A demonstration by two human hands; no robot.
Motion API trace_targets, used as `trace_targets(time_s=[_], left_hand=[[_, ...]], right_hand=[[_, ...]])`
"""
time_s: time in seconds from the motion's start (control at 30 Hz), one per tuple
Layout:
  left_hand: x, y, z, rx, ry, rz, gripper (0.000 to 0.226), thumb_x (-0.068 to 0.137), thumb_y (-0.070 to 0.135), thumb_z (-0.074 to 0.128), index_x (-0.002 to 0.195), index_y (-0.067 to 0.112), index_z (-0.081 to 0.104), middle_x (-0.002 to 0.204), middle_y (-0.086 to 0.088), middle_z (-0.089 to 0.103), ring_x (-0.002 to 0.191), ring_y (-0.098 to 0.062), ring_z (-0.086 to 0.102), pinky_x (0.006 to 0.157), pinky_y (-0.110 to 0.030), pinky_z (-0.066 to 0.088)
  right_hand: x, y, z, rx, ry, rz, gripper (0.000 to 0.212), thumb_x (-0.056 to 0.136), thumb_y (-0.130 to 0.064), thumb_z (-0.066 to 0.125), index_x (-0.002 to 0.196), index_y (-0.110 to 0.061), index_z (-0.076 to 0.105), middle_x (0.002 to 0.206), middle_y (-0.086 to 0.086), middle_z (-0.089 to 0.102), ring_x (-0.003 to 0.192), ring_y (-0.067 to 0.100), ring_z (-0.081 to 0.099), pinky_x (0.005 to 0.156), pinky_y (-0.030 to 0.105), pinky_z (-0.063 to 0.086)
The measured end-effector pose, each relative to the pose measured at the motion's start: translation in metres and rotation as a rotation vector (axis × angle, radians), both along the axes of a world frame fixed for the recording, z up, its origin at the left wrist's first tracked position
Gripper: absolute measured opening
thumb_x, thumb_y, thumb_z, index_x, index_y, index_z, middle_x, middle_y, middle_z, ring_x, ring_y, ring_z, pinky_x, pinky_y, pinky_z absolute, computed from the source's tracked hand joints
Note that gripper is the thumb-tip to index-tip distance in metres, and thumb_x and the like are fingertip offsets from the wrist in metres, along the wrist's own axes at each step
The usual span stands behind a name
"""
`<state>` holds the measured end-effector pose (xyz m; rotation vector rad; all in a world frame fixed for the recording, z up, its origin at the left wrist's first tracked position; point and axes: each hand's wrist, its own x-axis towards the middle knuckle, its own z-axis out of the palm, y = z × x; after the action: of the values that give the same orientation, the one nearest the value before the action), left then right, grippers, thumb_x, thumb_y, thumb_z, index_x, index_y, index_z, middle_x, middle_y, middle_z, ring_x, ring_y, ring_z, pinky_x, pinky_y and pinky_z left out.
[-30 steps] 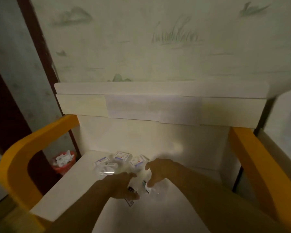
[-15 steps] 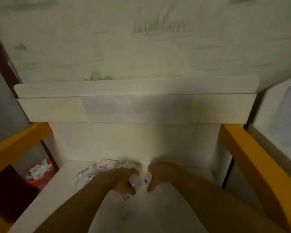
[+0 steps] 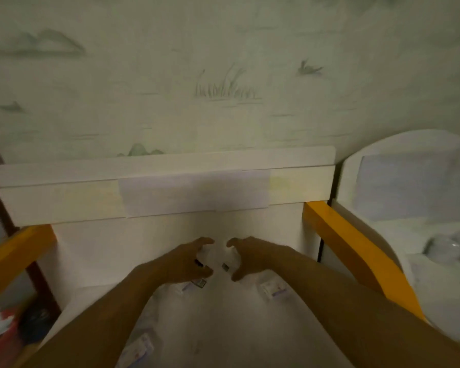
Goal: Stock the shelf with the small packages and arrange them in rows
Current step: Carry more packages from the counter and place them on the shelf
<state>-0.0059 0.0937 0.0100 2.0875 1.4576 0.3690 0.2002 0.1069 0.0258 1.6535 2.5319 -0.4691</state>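
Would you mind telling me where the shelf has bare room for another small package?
The shelf looks bare in the near middle, between the forearms, and along the back panel left of the left hand. It is crowded between that hand and the right hand, where packages cluster; a stray package lies right.

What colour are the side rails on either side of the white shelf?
Orange-yellow, both the left side rail and the right side rail; the head view, the only one, shows them clearly.
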Motion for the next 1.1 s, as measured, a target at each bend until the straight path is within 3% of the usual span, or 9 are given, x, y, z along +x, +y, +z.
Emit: trace_targets(time_s=[0.1, 0.27, 0.4, 0.53, 0.63, 0.77, 0.9, 1.0, 1.1], left_hand=[[0.018, -0.003, 0.010, 0.089, -0.081, -0.066, 0.073, 0.080, 0.031, 0.075, 0.140, 0.031, 0.034, 0.130, 0.001, 0.052, 0.108, -0.014, 0.057, 0.092, -0.026, 0.052], [0.054, -0.004, 0.048, 0.196, -0.250, -0.092, 0.067, 0.075, 0.031, 0.079, 0.131, 0.033, 0.042, 0.123, 0.002, 0.050, 0.100, -0.015, 0.060, 0.083, -0.030, 0.056], [0.096, -0.004, 0.083, 0.267, -0.431, -0.110, 0.059, 0.081, 0.028, 0.075, 0.129, 0.034, 0.043, 0.124, 0.004, 0.048, 0.100, -0.009, 0.057, 0.075, -0.019, 0.053], [0.146, -0.009, 0.100, 0.231, -0.565, -0.135, 0.061, 0.085, 0.011, 0.069, 0.138, 0.022, 0.041, 0.123, 0.001, 0.049, 0.098, -0.010, 0.056, 0.068, -0.014, 0.053], [0.188, -0.009, 0.108, 0.214, -0.583, -0.162, 0.062, 0.086, 0.010, 0.068, 0.140, 0.022, 0.041, 0.126, -0.001, 0.048, 0.095, -0.003, 0.057, 0.073, -0.019, 0.055], [0.254, -0.010, 0.116, 0.129, -0.630, -0.196, 0.063, 0.084, 0.013, 0.070, 0.139, 0.026, 0.041, 0.128, -0.004, 0.050, 0.103, -0.015, 0.061, 0.081, -0.030, 0.057], [0.329, -0.013, 0.117, 0.135, -0.583, -0.274, 0.064, 0.081, 0.018, 0.075, 0.135, 0.028, 0.044, 0.125, 0.002, 0.051, 0.097, -0.001, 0.058, 0.068, -0.011, 0.052], [0.387, -0.018, 0.109, 0.062, -0.555, -0.337, 0.058, 0.080, 0.018, 0.076, 0.130, 0.027, 0.048, 0.125, 0.002, 0.052, 0.099, -0.012, 0.063, 0.068, -0.017, 0.056], [0.442, -0.019, 0.093, 0.030, -0.448, -0.406, 0.058, 0.077, 0.018, 0.079, 0.126, 0.028, 0.048, 0.125, -0.001, 0.054, 0.103, -0.019, 0.064, 0.080, -0.028, 0.057]], right_hand=[[0.020, -0.016, 0.024, 0.123, -0.016, -0.053, 0.095, 0.075, -0.040, 0.078, 0.149, -0.023, 0.021, 0.139, 0.011, 0.048, 0.124, 0.028, 0.049, 0.100, 0.039, 0.045], [0.073, -0.047, 0.073, 0.282, 0.091, -0.152, 0.087, 0.075, -0.043, 0.077, 0.145, -0.026, 0.028, 0.138, 0.006, 0.050, 0.121, 0.025, 0.050, 0.096, 0.036, 0.045], [0.112, -0.062, 0.099, 0.400, 0.212, -0.262, 0.082, 0.073, -0.044, 0.078, 0.139, -0.026, 0.031, 0.130, 0.007, 0.055, 0.108, 0.025, 0.057, 0.090, 0.036, 0.050], [0.153, -0.076, 0.109, 0.448, 0.248, -0.303, 0.081, 0.077, -0.042, 0.076, 0.141, -0.026, 0.030, 0.136, 0.008, 0.053, 0.116, 0.027, 0.055, 0.095, 0.036, 0.047], [0.192, -0.086, 0.110, 0.463, 0.242, -0.349, 0.084, 0.077, -0.045, 0.075, 0.144, -0.026, 0.028, 0.142, 0.006, 0.048, 0.123, 0.026, 0.051, 0.098, 0.036, 0.045], [0.259, -0.101, 0.108, 0.451, 0.220, -0.438, 0.086, 0.077, -0.044, 0.075, 0.146, -0.024, 0.027, 0.143, 0.008, 0.047, 0.126, 0.028, 0.048, 0.102, 0.038, 0.043], [0.339, -0.123, 0.102, 0.398, 0.169, -0.547, 0.092, 0.074, -0.043, 0.078, 0.146, -0.023, 0.025, 0.142, 0.010, 0.048, 0.124, 0.029, 0.051, 0.102, 0.038, 0.045], [0.395, -0.139, 0.094, 0.386, 0.148, -0.599, 0.093, 0.069, -0.042, 0.081, 0.142, -0.023, 0.027, 0.137, 0.009, 0.052, 0.118, 0.029, 0.054, 0.099, 0.038, 0.047], [0.446, -0.152, 0.081, 0.363, 0.140, -0.629, 0.089, 0.067, -0.042, 0.082, 0.137, -0.024, 0.029, 0.131, 0.008, 0.055, 0.112, 0.027, 0.056, 0.095, 0.040, 0.049]])
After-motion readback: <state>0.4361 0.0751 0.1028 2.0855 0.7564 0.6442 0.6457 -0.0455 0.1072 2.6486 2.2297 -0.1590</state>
